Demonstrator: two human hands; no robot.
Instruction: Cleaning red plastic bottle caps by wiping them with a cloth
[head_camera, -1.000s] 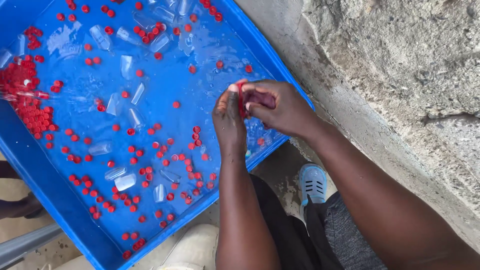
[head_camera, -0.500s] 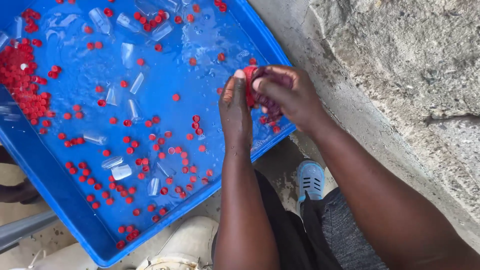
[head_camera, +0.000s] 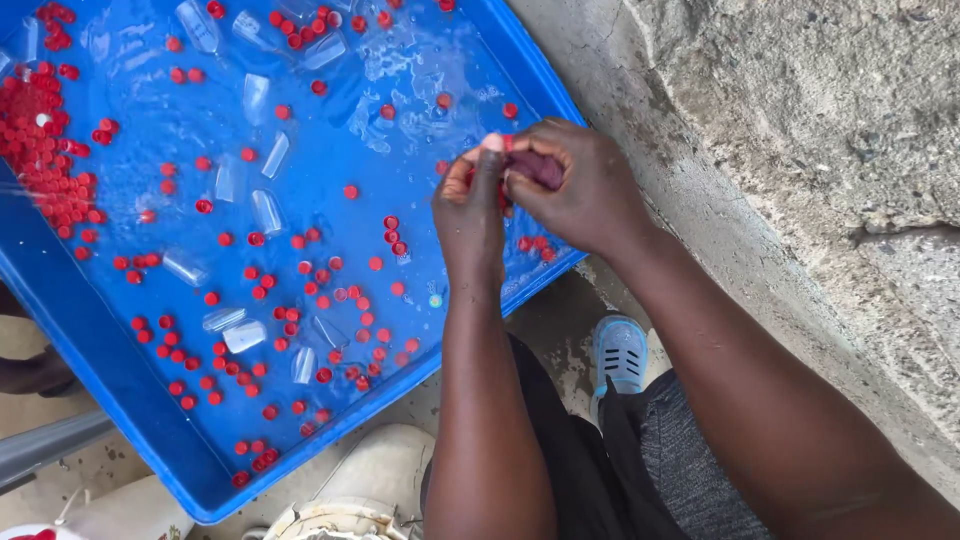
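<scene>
Legs: dark trousers are showing at the bottom centre, with a pale blue shoe (head_camera: 620, 355) standing on the ground just right of the left forearm.
White container: a white bucket rim (head_camera: 335, 520) is sitting at the bottom edge, just below the tray.
Left hand (head_camera: 470, 210): it is reaching up the middle of the frame, fingertips pinching at a small red piece.
Right hand (head_camera: 580, 185): it is curling closed around a dark reddish object (head_camera: 535, 168), touching the left fingertips above the tray's right corner.
Blue tray (head_camera: 95, 370): it is holding shallow water, filling the left and centre.
Red caps (head_camera: 300, 300): they are floating scattered, clustering thickly at the upper left.
Clear tubes (head_camera: 265, 210): they are floating among the caps.
Stone wall (head_camera: 800, 120): it is filling the upper right.
</scene>
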